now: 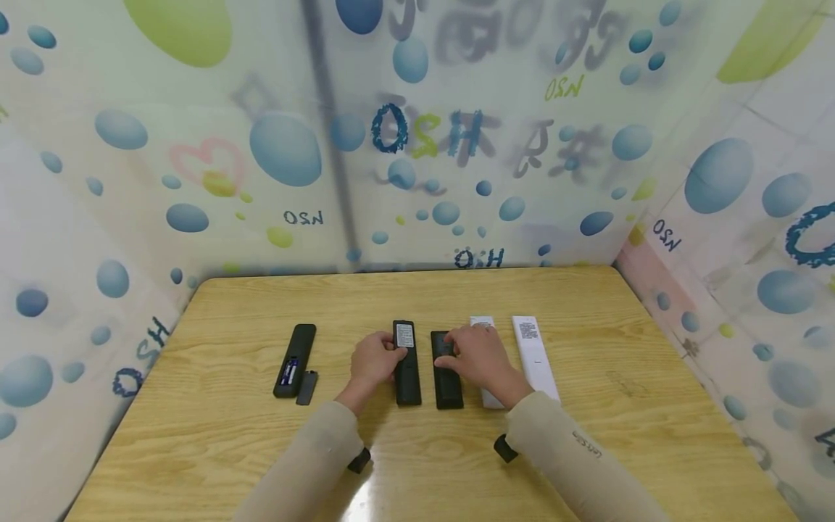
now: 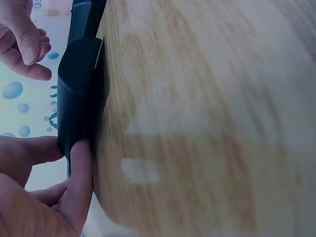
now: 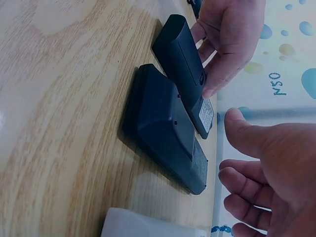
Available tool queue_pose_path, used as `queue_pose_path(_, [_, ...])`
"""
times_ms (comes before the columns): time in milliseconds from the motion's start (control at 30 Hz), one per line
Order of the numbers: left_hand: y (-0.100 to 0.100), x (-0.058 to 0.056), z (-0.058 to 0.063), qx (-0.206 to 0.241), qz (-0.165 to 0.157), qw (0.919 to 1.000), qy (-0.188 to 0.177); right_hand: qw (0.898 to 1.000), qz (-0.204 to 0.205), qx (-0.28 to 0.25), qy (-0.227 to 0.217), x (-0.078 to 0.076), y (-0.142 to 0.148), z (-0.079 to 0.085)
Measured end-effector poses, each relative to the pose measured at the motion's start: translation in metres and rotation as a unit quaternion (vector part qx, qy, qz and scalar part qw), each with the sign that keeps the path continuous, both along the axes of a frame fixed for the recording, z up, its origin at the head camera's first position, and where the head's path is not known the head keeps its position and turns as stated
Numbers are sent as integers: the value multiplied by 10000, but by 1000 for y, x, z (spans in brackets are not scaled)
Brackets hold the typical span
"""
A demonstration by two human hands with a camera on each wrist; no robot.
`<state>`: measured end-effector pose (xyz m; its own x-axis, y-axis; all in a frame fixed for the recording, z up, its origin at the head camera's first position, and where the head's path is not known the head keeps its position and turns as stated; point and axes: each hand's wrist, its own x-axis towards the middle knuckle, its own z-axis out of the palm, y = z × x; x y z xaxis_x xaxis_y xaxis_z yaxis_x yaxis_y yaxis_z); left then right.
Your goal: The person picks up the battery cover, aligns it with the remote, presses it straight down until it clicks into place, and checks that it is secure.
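My left hand (image 1: 375, 360) holds a black remote control (image 1: 407, 380) by its sides, thumb on the right edge near a white label; the remote lies face down on the table. My right hand (image 1: 479, 354) is over a second black remote (image 1: 449, 391), which also lies face down. In the right wrist view that hand (image 3: 271, 173) has its thumb and fingers apart with nothing between them. Part of a white remote (image 1: 483, 320) is hidden beneath my right hand and wrist. From the left wrist view, thumb and finger of the left hand (image 2: 44, 192) touch the remote's end.
To the left lies a black remote (image 1: 301, 348) with its battery bay uncovered and batteries inside. Its loose cover (image 1: 307, 388) is beside it. Another white remote (image 1: 536, 355) lies on the right. The wooden table (image 1: 196, 435) meets a bubble-patterned wall covering (image 1: 280, 246) at the back.
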<state>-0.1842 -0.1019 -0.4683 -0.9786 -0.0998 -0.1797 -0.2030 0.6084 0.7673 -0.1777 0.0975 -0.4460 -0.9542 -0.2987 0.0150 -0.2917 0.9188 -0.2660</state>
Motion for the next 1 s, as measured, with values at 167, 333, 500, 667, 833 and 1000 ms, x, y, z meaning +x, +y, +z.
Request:
queue_pose_path(167, [0, 0, 0, -144, -11, 9999, -13, 10000, -37, -1, -74, 0, 0, 0])
queue_pose_path(333, [0, -2, -3, -324, -10, 9995, 29, 9999, -22, 17, -100, 1, -1, 0])
queue_pose_path(500, [0, -4, -6, -567, -19, 9983, 100, 9999, -15, 46, -92, 1, -1, 1])
queue_pose_path(667, [0, -5, -6, -753, -75, 9970, 186, 10000, -6, 33, -93, 1, -2, 1])
queue_pose_path(833, [1, -4, -5, -944, -75, 9950, 314, 9999, 22, 8, -101, 2, -3, 1])
queue_pose_path(1000, [1, -3, -4, -972, -84, 9946, 345, 9999, 50, 11, -121, 3, -3, 2])
